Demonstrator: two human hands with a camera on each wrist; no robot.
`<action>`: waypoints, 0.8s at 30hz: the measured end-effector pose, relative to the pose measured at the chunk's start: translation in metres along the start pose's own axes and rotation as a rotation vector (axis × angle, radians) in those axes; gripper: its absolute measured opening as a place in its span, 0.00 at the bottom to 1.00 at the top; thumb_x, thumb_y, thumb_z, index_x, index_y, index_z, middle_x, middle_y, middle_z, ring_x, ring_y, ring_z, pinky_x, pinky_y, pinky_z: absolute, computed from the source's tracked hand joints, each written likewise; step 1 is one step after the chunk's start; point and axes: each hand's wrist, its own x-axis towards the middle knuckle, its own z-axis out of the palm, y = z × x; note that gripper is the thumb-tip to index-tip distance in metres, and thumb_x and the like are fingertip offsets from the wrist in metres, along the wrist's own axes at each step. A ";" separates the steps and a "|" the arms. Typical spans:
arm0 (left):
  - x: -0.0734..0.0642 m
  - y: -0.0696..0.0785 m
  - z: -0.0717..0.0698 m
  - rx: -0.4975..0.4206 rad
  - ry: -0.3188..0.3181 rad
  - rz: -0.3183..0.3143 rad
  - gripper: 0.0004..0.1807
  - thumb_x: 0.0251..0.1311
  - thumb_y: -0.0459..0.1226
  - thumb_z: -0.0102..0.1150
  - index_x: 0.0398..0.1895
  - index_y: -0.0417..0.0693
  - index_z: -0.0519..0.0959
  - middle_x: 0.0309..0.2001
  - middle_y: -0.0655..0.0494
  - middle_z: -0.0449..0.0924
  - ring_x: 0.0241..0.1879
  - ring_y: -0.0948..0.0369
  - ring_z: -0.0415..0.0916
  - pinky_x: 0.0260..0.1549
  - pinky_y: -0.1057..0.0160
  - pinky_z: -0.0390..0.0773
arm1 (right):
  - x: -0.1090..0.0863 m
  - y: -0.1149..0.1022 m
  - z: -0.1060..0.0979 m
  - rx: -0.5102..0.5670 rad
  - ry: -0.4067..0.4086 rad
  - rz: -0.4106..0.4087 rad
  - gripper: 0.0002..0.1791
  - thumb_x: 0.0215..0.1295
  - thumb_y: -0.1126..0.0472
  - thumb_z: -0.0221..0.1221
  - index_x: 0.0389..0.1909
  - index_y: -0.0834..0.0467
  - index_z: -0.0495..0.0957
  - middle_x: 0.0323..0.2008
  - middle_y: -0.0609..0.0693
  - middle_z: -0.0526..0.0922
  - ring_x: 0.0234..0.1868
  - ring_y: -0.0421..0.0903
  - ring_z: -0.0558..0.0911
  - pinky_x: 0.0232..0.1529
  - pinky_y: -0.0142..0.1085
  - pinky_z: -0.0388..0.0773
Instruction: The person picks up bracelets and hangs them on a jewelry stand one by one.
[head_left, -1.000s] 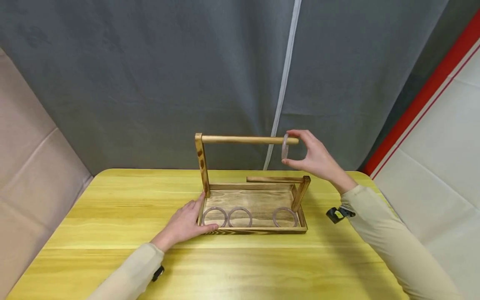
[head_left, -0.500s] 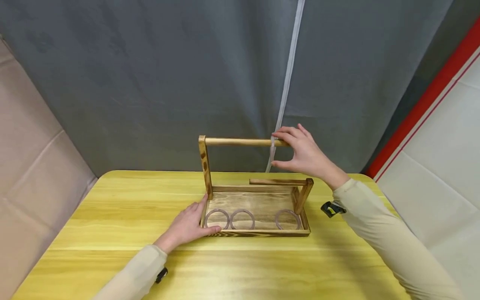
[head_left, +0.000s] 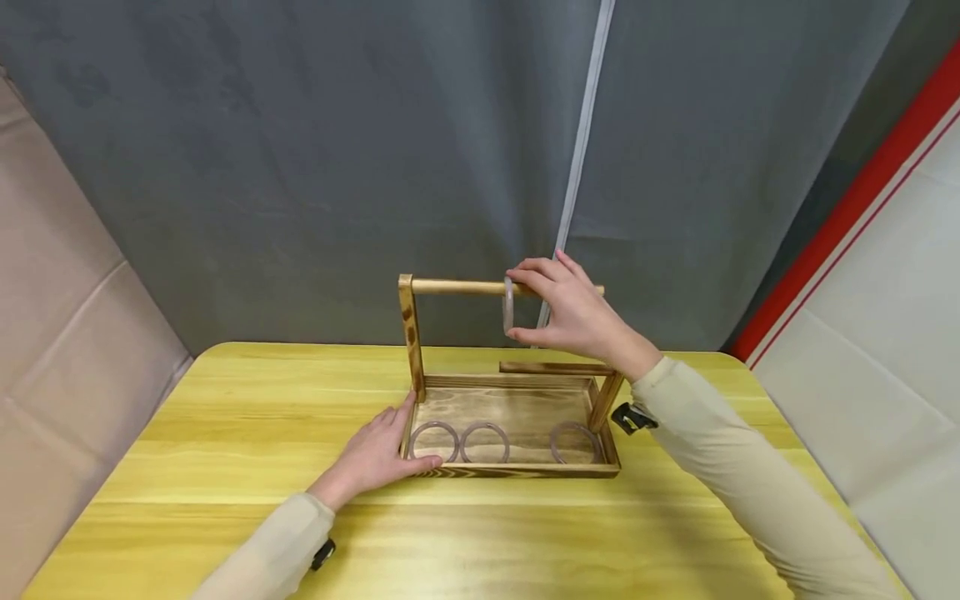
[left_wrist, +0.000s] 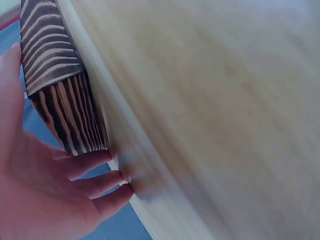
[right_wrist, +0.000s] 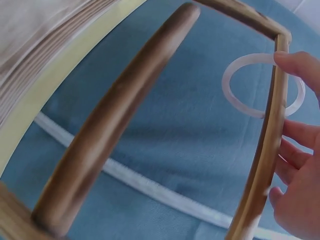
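Note:
A wooden bangle stand has a tray base and two rods. My right hand pinches a pale translucent bangle between thumb and fingers. The bangle encircles the upper rod, apart from the left post; in the right wrist view the rod passes through the bangle. My left hand rests at the tray's front left corner, thumb along the front wall, fingers along the left side. In the left wrist view its fairly straight fingers touch the striped wooden corner and the tabletop.
Three more bangles lean inside the tray: two at the left, one at the right. A shorter lower rod extends left from the right post, below my right wrist. Behind the yellow table hangs a grey curtain.
My right hand has moved left, sliding the bangle along the upper rod from near its free end to about its middle. The left hand stays at the tray corner.

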 end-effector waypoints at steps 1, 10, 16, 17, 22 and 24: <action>0.000 0.000 0.000 -0.001 0.000 0.001 0.64 0.48 0.72 0.56 0.76 0.40 0.44 0.68 0.29 0.57 0.67 0.35 0.55 0.61 0.35 0.58 | 0.001 -0.002 0.002 0.000 0.000 -0.004 0.40 0.50 0.47 0.72 0.61 0.64 0.73 0.57 0.58 0.74 0.58 0.53 0.73 0.72 0.50 0.42; 0.004 -0.003 0.002 -0.015 0.000 -0.001 0.65 0.48 0.72 0.55 0.77 0.41 0.42 0.68 0.30 0.56 0.67 0.35 0.55 0.62 0.35 0.58 | 0.019 -0.015 0.012 0.002 -0.008 -0.005 0.40 0.51 0.48 0.72 0.62 0.64 0.72 0.57 0.58 0.75 0.60 0.53 0.71 0.72 0.48 0.43; 0.006 -0.008 -0.001 -0.023 -0.001 -0.005 0.64 0.48 0.70 0.58 0.77 0.41 0.43 0.68 0.28 0.56 0.66 0.35 0.56 0.61 0.35 0.59 | 0.029 -0.021 0.019 0.020 -0.012 0.013 0.41 0.51 0.48 0.72 0.63 0.64 0.71 0.58 0.58 0.74 0.60 0.52 0.71 0.73 0.46 0.43; 0.007 -0.008 -0.001 -0.023 0.000 -0.005 0.64 0.48 0.70 0.59 0.77 0.41 0.43 0.68 0.28 0.56 0.66 0.35 0.56 0.61 0.35 0.60 | 0.030 -0.022 0.020 0.022 -0.013 0.015 0.41 0.51 0.48 0.72 0.63 0.64 0.71 0.58 0.58 0.74 0.60 0.52 0.71 0.73 0.46 0.43; 0.007 -0.010 0.000 -0.026 0.003 -0.003 0.63 0.49 0.69 0.59 0.76 0.40 0.44 0.68 0.28 0.57 0.66 0.36 0.56 0.61 0.36 0.60 | 0.038 -0.027 0.028 0.023 -0.021 0.018 0.41 0.52 0.49 0.72 0.64 0.63 0.70 0.59 0.57 0.74 0.60 0.51 0.71 0.73 0.46 0.44; 0.007 -0.010 0.000 -0.032 0.002 -0.004 0.64 0.49 0.69 0.59 0.77 0.40 0.44 0.68 0.28 0.57 0.66 0.35 0.56 0.61 0.36 0.60 | 0.040 -0.029 0.030 0.021 -0.024 0.018 0.41 0.52 0.49 0.72 0.65 0.63 0.70 0.59 0.57 0.74 0.60 0.51 0.71 0.73 0.46 0.44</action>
